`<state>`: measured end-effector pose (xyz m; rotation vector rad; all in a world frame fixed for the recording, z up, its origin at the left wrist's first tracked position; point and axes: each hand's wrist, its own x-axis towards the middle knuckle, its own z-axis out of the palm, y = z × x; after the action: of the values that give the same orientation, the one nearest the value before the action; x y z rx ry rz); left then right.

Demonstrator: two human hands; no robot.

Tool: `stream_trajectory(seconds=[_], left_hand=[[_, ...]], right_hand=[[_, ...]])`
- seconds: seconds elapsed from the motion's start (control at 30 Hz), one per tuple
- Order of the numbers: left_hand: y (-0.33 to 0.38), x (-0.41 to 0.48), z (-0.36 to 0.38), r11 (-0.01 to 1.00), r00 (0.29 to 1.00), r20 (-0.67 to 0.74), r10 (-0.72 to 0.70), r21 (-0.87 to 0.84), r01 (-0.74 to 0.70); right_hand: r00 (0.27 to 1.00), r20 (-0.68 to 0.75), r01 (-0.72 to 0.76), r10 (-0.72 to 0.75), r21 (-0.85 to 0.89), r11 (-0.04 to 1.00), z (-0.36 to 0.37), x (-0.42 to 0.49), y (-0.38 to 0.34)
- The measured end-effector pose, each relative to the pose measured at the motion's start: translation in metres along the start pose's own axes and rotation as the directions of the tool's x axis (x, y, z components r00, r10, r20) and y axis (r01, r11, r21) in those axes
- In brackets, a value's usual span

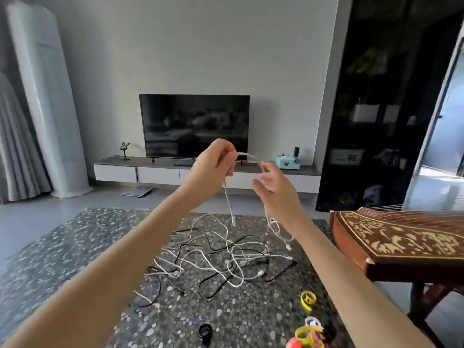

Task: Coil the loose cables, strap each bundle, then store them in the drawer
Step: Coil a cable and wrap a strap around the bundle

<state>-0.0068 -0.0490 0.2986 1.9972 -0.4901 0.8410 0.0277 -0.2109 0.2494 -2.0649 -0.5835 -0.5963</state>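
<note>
Your left hand (213, 160) pinched a white cable (227, 195) above the table (75, 247); your right hand (275, 184) hung loose-fingered beside it. The tangled cables (233, 257) lay mid-table, away from its left edge.

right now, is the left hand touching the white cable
Touching. The head view shows the left hand pinching the white cable, with one end of the cable hanging straight down below the grip.

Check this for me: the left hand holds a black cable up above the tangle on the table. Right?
Not quite. In the head view the left hand holds a white cable, not a black one, up above the tangle on the table.
</note>
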Motion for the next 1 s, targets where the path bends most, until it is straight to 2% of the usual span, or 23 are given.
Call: stream_trajectory(seconds=[0.1,0.13,0.23,0.3,0.37,0.43,0.53,0.6,0.67,0.73,0.8,0.87,0.93,1.0], left_hand=[[0.011,0.02,-0.017,0.999,0.995,-0.087,0.045,-0.001,-0.045],[0.012,0.027,-0.023,0.999,0.992,-0.119,0.039,-0.014,-0.04],[0.008,0.036,-0.034,0.977,0.978,-0.188,-0.089,-0.206,0.049],[0.007,0.038,-0.035,0.94,0.971,-0.163,-0.175,-0.321,0.115],[0.006,0.037,-0.031,0.894,0.958,-0.118,-0.259,-0.406,0.192],[0.005,0.031,-0.026,0.767,0.926,-0.037,-0.376,-0.573,0.288],[0.003,0.021,-0.02,0.435,0.849,0.153,-0.505,-0.805,0.404],[0.0,0.014,-0.017,0.264,0.825,0.276,-0.494,-0.856,0.445],[-0.005,0.004,-0.014,0.189,0.836,0.329,-0.439,-0.876,0.444],[-0.009,-0.007,-0.01,0.193,0.858,0.317,-0.405,-0.887,0.419],[-0.012,-0.016,-0.004,0.235,0.863,0.271,-0.427,-0.888,0.395],[-0.014,-0.021,0.001,0.301,0.857,0.229,-0.461,-0.869,0.394],[-0.013,-0.024,0.003,0.379,0.866,0.204,-0.456,-0.837,0.396],[-0.012,-0.025,0.004,0.442,0.874,0.218,-0.434,-0.794,0.417]], right_hand=[[0.995,-0.079,0.051,-0.061,-0.124,0.991,-0.017,0.026,-0.019],[0.993,-0.093,0.06,-0.068,-0.091,0.994,-0.025,0.037,-0.027],[0.984,-0.136,0.147,-0.114,0.264,0.953,-0.048,0.057,-0.061],[0.963,-0.179,0.249,-0.201,0.301,0.921,-0.058,0.065,-0.078],[0.965,-0.18,0.238,-0.193,0.283,0.929,-0.056,0.065,-0.083],[0.99,-0.116,0.114,-0.076,0.37,0.922,-0.048,0.059,-0.076],[0.996,0.049,-0.088,0.074,0.595,0.799,-0.036,0.044,-0.059],[0.985,0.111,-0.17,0.13,0.699,0.694,-0.03,0.035,-0.052],[0.978,0.093,-0.191,0.188,0.765,0.615,-0.024,0.03,-0.047],[0.969,0.052,-0.181,0.24,0.814,0.552,-0.017,0.024,-0.045],[0.967,0.051,-0.185,0.248,0.812,0.553,-0.009,0.012,-0.043],[0.973,0.134,-0.226,0.189,0.734,0.641,0.001,-0.006,-0.04],[0.951,0.275,-0.285,0.138,0.618,0.732,0.011,-0.025,-0.037],[0.933,0.326,-0.322,0.151,0.571,0.755,0.02,-0.036,-0.034]])
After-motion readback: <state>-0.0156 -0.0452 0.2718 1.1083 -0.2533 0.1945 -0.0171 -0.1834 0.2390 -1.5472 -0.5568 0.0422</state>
